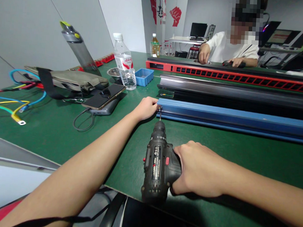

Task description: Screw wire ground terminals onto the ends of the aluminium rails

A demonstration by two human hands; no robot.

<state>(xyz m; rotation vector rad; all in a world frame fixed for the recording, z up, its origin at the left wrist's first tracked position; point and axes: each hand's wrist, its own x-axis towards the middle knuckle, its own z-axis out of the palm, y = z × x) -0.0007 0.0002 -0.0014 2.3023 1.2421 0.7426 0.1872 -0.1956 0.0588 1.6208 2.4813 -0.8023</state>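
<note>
My right hand (201, 170) is wrapped round the grip of a black cordless drill (156, 164), which lies on its side in the air and points away from me. Its bit meets the left end of a long blue metal profile (229, 118), near a small dark fastener that is hard to make out. At that same end, my left hand (147, 108) pinches the profile's edge, with its fingertips partly hidden. Behind the blue piece lies a dark grey profile (219, 88), and a small yellow-tipped wire (165, 94) shows beside it.
A red-and-black slotted rail (219, 73) runs along the back, where a co-worker (221, 46) sits. Left on the green table (119, 139) are a water bottle (126, 66), blue tray (144, 77), phone (105, 96), bag (67, 79), grey flask (80, 50) and coloured cables (16, 111).
</note>
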